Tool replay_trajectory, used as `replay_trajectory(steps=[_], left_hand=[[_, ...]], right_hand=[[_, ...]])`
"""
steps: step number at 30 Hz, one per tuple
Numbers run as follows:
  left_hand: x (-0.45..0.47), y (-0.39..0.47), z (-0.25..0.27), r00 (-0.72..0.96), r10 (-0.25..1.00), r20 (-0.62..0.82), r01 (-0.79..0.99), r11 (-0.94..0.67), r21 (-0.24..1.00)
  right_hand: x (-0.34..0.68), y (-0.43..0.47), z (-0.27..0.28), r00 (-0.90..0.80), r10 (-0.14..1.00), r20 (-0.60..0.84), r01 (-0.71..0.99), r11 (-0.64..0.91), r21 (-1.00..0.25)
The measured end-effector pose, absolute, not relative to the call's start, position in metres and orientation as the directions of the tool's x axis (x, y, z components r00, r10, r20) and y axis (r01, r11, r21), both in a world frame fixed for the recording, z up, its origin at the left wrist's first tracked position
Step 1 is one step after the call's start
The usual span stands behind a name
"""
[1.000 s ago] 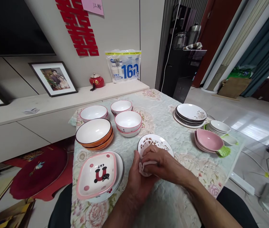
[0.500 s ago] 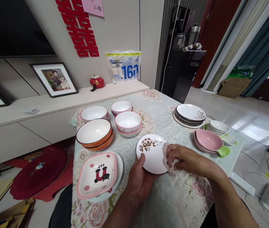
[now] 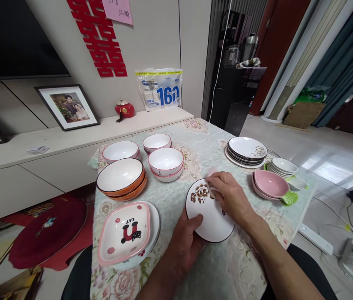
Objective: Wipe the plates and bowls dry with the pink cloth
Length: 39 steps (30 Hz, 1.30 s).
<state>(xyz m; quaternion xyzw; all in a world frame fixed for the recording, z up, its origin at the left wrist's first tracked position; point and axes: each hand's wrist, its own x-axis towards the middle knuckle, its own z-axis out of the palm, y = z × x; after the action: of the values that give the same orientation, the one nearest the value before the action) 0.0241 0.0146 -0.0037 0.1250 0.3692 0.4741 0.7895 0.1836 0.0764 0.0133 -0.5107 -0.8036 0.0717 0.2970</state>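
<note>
A round white plate (image 3: 212, 223) with a dark rim and brown flowers is held up over the table. My left hand (image 3: 187, 233) grips its left edge, thumb on top and fingers beneath. At the plate's upper right edge, my right hand (image 3: 228, 189) is closed on a pale pink cloth (image 3: 211, 171), pressed against the plate. Most of the cloth is hidden by my fingers. To the left of the plate lies a square pink-rimmed cat dish (image 3: 125, 233) on top of a round plate (image 3: 155, 227).
Orange bowls (image 3: 131, 191) and red-rimmed bowls (image 3: 165, 166) stand at the left back. On the right are stacked plates (image 3: 247, 152), small white bowls (image 3: 284, 166) and pink dishes (image 3: 270, 185). Behind the table runs a low cabinet (image 3: 108, 132).
My right hand has moved the cloth from the plate's right side up to its top edge. The plate has shifted slightly right and toward me, and turned a little.
</note>
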Motion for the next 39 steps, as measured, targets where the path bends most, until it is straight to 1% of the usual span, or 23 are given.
replay_trajectory(steps=[2, 4, 6, 7, 9, 11, 13, 15, 18, 21, 23, 25, 27, 29, 33, 36, 39], left_hand=[[0.025, 0.014, -0.007, 0.319, 0.840, -0.438, -0.642, 0.532, 0.552], [0.025, 0.014, -0.011, 0.343, 0.847, -0.406, -0.642, 0.527, 0.557], [0.026, 0.013, -0.012, 0.329, 0.856, -0.398, -0.657, 0.510, 0.555], [0.026, 0.013, -0.012, 0.316, 0.860, -0.401, -0.666, 0.502, 0.552], [0.025, 0.012, -0.011, 0.295, 0.865, -0.406, -0.683, 0.488, 0.544], [0.025, 0.012, -0.009, 0.274, 0.877, -0.395, -0.702, 0.463, 0.542], [0.024, 0.013, -0.006, 0.236, 0.891, -0.387, -0.722, 0.427, 0.544], [0.024, 0.014, -0.004, 0.180, 0.906, -0.384, -0.748, 0.379, 0.544], [0.023, 0.017, -0.003, 0.093, 0.920, -0.381, -0.790, 0.301, 0.534], [0.023, 0.018, -0.003, 0.055, 0.925, -0.377, -0.818, 0.258, 0.514], [0.023, 0.017, -0.003, 0.067, 0.927, -0.368, -0.825, 0.259, 0.503], [0.023, 0.016, -0.003, 0.097, 0.929, -0.356, -0.820, 0.278, 0.501], [0.022, 0.017, -0.002, 0.117, 0.930, -0.350, -0.811, 0.293, 0.507], [0.020, 0.019, -0.002, 0.128, 0.924, -0.360, -0.801, 0.310, 0.512], [0.017, 0.021, -0.002, 0.174, 0.900, -0.401, -0.760, 0.381, 0.526], [0.017, 0.019, -0.004, 0.241, 0.884, -0.401, -0.731, 0.437, 0.524], [0.019, 0.017, -0.006, 0.242, 0.880, -0.409, -0.739, 0.440, 0.510]], right_hand=[[0.167, 0.069, 0.016, -0.427, 0.775, 0.465, 0.685, 0.614, -0.392], [0.156, 0.063, 0.017, -0.533, 0.691, 0.488, 0.618, 0.712, -0.333], [0.153, 0.062, 0.018, -0.573, 0.657, 0.490, 0.606, 0.742, -0.288], [0.155, 0.064, 0.018, -0.556, 0.667, 0.497, 0.623, 0.729, -0.282], [0.164, 0.071, 0.016, -0.454, 0.726, 0.517, 0.695, 0.651, -0.304], [0.178, 0.079, 0.014, -0.310, 0.807, 0.503, 0.773, 0.522, -0.362], [0.191, 0.086, 0.011, -0.188, 0.886, 0.424, 0.803, 0.388, -0.453], [0.201, 0.089, 0.009, -0.109, 0.948, 0.300, 0.786, 0.267, -0.557], [0.206, 0.090, 0.006, -0.078, 0.991, 0.105, 0.671, 0.130, -0.730], [0.202, 0.090, 0.002, -0.064, 0.998, -0.029, 0.456, 0.003, -0.890], [0.198, 0.091, -0.001, -0.005, 0.996, -0.092, 0.310, -0.086, -0.947], [0.197, 0.092, -0.003, 0.065, 0.989, -0.132, 0.213, -0.142, -0.967], [0.198, 0.093, -0.003, 0.121, 0.986, -0.117, 0.197, -0.139, -0.971], [0.202, 0.093, 0.000, 0.131, 0.990, -0.058, 0.247, -0.089, -0.965], [0.208, 0.086, 0.013, 0.039, 0.998, 0.039, 0.359, 0.023, -0.933], [0.206, 0.081, 0.021, -0.036, 0.998, 0.056, 0.378, 0.066, -0.923], [0.205, 0.081, 0.022, -0.054, 0.997, 0.057, 0.390, 0.073, -0.918]])
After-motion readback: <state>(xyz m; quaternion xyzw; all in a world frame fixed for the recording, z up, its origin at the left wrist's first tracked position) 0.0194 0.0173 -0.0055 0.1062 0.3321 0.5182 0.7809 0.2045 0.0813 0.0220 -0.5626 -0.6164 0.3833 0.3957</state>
